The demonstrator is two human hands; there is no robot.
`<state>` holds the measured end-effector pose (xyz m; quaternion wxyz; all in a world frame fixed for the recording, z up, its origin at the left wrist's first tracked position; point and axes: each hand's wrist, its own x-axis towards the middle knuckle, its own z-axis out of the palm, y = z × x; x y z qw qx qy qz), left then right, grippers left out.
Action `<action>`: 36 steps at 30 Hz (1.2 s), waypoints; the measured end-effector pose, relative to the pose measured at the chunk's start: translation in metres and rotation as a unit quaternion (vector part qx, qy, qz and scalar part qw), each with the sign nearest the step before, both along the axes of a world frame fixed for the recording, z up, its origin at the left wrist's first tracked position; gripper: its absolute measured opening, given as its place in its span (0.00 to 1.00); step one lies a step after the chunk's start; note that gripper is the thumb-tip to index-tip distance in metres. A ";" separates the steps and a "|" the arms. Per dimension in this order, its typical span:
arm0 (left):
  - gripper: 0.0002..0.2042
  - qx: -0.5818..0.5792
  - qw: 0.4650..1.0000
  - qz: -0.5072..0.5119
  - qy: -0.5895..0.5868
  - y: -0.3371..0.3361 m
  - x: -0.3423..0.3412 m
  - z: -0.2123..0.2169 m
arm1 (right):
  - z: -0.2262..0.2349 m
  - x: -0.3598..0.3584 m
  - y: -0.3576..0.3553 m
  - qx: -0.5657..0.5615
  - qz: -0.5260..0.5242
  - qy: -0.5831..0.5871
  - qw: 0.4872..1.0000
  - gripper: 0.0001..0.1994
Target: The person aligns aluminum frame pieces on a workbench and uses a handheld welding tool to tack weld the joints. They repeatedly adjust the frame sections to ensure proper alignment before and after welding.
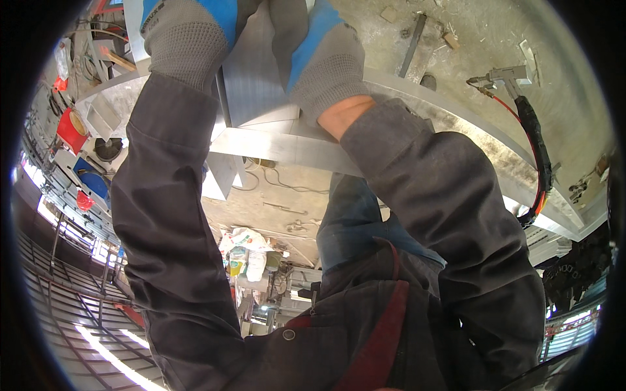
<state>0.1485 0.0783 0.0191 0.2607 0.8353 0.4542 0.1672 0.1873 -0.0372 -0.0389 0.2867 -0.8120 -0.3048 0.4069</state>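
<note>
My left hand, in a grey knit glove with blue on it, reaches to the upper edge of the view. My right hand wears a matching glove, with bare wrist showing above the dark sleeve. The fingers of both are cut off by the frame or hidden, so their grip does not show. Between the hands lies a smooth silvery metal piece, long and flat-sided. It rests across a pale metal beam that curves through the picture in front of me.
On the right hangs a grey pistol-shaped tool, its black and red hose running down past the beam's end. Offcuts and a dark bar lie on the concrete floor. At left are a red container and a blue round object. White bags sit behind.
</note>
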 end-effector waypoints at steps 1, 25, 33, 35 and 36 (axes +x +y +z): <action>0.46 0.043 0.999 -0.018 0.017 0.006 0.000 -0.001 | -0.003 -0.002 0.001 -0.003 0.002 0.007 1.000 0.15; 0.33 -0.143 0.971 0.093 -0.165 -0.011 0.006 0.003 | -0.035 -0.016 -0.003 0.054 -0.027 -0.045 0.997 0.16; 0.47 0.038 0.998 0.044 0.040 -0.002 -0.009 -0.008 | -0.046 -0.016 -0.008 0.006 0.029 -0.058 0.998 0.16; 0.48 -0.012 0.999 0.035 -0.005 0.009 -0.012 -0.010 | -0.043 -0.015 -0.006 0.002 0.033 -0.054 0.998 0.16; 0.48 -0.015 0.999 0.032 -0.009 0.011 -0.012 -0.011 | -0.041 -0.015 -0.004 0.002 0.038 -0.050 0.998 0.15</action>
